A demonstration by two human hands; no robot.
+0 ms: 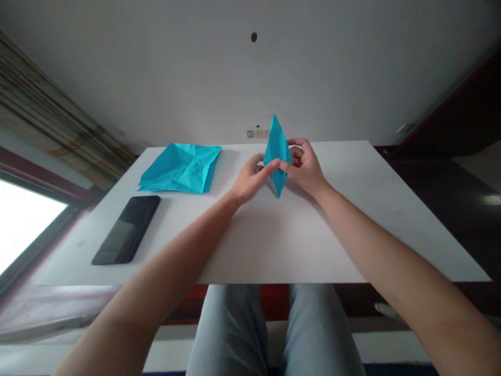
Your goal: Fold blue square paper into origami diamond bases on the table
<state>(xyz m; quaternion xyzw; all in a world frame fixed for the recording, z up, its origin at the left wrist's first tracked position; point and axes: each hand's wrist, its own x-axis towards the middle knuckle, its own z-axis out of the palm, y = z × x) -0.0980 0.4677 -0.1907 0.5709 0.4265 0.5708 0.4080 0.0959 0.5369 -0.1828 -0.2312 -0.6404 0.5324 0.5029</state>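
Note:
A folded piece of blue origami paper (277, 140), shaped like a tall narrow diamond, stands upright between my hands over the table. My left hand (253, 175) grips its left side, with the thumb pressed across the front near the middle. On the other side my right hand (307, 164) pinches the right edge, thumb in front and fingers curled behind. Both thumb tips nearly meet on the paper. The lower point of the diamond hangs just below the thumbs; whether it touches the tabletop I cannot tell. Parts of the fingers behind the paper are hidden.
Creased blue paper sheets (180, 168) lie stacked at the back left of the white table (274, 245). Nearer, a black phone (127, 230) rests by the left side. A wall with sockets (258, 133) rises behind the table; a curtain (50, 109) hangs at left.

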